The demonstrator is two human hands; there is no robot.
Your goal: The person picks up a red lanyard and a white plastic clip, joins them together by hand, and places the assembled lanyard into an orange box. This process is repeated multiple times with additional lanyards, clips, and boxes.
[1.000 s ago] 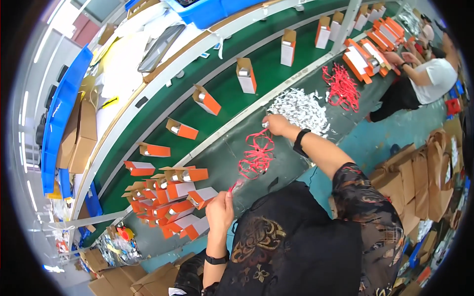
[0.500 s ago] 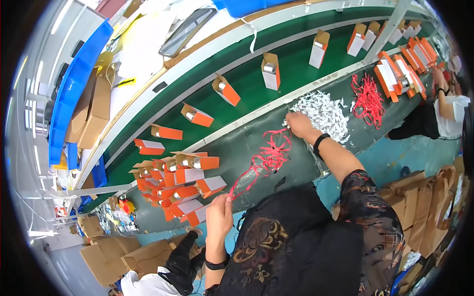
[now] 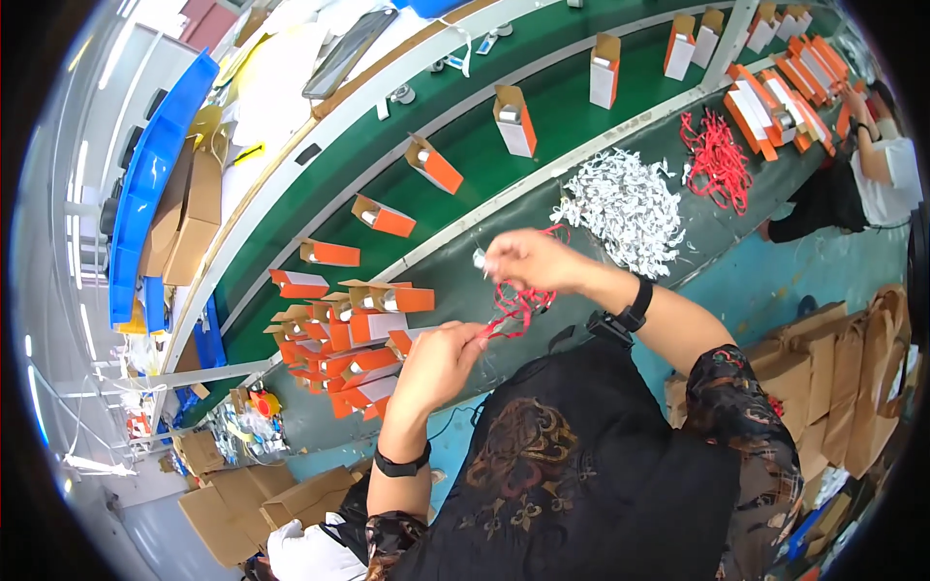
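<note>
My left hand [image 3: 438, 366] is closed in a pinch on a red cord [image 3: 518, 315], part of a loose tangle above the dark bench. Just beyond it, my right hand [image 3: 536, 261] pinches a small white piece [image 3: 480, 259] between thumb and fingers; its exact kind is too small to make out. The tangle hangs between the two hands, partly behind the right one. To the right of my right hand lies a heap of small white pieces [image 3: 628, 208]. Left of my left hand, many orange-and-white boxes [image 3: 373, 324] with open flaps stand crowded together.
A second pile of red cords [image 3: 715, 165] lies beyond the white heap. Open boxes [image 3: 515, 126] stand spaced along the green conveyor [image 3: 562, 92]. Flat orange boxes [image 3: 775, 111] sit near a co-worker [image 3: 877, 160] at far right. Cardboard cartons [image 3: 228, 504] stand on the floor.
My right hand has moved left from the white heap with a small white piece. My left hand has risen rightward with the red cord, bringing both hands close. Small white devices now show on the conveyor.
</note>
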